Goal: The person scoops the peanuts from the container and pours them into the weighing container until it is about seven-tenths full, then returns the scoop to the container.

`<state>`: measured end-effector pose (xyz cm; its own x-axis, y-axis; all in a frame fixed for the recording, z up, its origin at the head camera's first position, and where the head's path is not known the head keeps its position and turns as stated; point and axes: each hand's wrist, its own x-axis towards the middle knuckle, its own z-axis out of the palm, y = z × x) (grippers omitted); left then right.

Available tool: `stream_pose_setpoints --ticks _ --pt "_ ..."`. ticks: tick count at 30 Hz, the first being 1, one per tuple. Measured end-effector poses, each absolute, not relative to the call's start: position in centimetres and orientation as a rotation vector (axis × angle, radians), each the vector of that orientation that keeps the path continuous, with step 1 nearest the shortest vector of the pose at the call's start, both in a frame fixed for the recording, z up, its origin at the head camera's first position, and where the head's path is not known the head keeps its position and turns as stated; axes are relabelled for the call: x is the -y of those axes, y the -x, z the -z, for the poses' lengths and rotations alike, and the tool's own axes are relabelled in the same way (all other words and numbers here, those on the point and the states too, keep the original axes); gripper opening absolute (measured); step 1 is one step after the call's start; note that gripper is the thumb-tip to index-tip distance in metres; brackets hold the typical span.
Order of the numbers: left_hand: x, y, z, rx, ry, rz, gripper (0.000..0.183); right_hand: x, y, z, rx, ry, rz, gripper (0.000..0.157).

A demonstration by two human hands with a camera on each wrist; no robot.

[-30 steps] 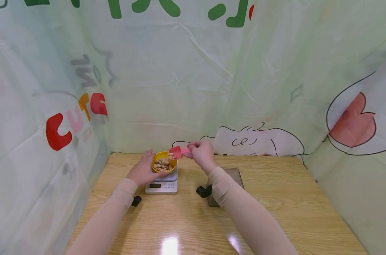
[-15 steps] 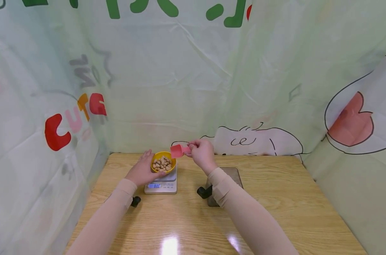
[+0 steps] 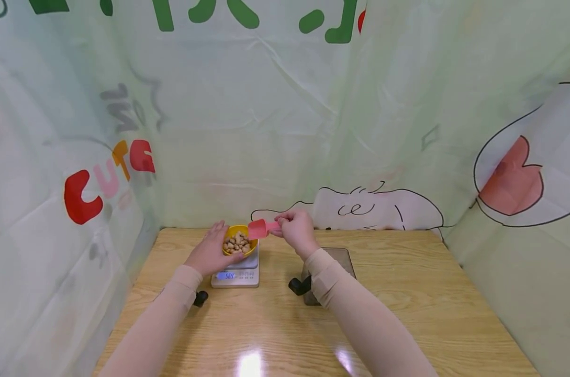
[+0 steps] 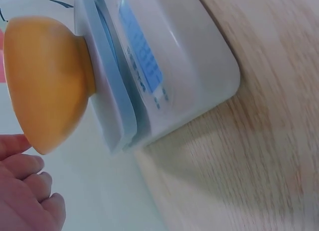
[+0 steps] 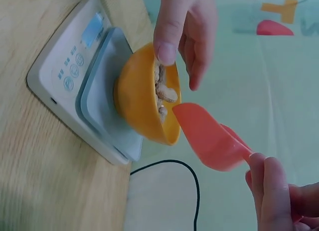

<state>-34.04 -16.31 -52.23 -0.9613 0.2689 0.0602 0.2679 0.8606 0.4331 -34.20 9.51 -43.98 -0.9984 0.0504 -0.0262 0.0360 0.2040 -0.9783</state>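
Observation:
A yellow bowl [image 5: 137, 86] of unshelled peanuts [image 3: 237, 243] stands on a white kitchen scale [image 3: 235, 277] whose display glows blue. My left hand [image 3: 211, 253] rests against the bowl's left side, fingers extended, with the thumb touching its near rim. In the right wrist view, that left thumb [image 5: 167, 49] lies at the rim. My right hand [image 3: 298, 233] pinches the handle of a pink-red scoop [image 5: 214, 141]. The scoop's mouth tilts down over the bowl's right edge, and no peanuts show in it in the head view.
A dark flat tray [image 3: 343, 262] lies on the wooden table [image 3: 407, 293], partly hidden under my right forearm. Behind the scale and table hangs a printed cloth curtain [image 3: 285, 131]. A black cable [image 5: 192, 173] runs behind the scale in the right wrist view.
Peanuts seen at the scoop's mouth one second ago are gone from it. The scoop rose slightly, then dipped back left toward the bowl. The scale's display now reads visibly lit.

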Motion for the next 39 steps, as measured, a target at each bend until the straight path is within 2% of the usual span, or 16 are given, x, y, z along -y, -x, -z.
stream_pose_setpoints --ticks 15,29,39 --pt "14.7 33.3 50.9 -3.116 -0.564 -0.746 0.093 -11.1 33.4 43.8 2.186 0.319 -2.436 0.027" --pt "12.3 31.9 48.8 -3.140 -0.752 -0.716 0.094 -14.2 31.1 42.8 2.018 0.294 -2.589 0.036" --pt "11.0 30.5 48.4 -3.116 -0.843 -0.702 0.093 -18.3 28.3 43.8 2.030 0.243 -2.559 0.035"
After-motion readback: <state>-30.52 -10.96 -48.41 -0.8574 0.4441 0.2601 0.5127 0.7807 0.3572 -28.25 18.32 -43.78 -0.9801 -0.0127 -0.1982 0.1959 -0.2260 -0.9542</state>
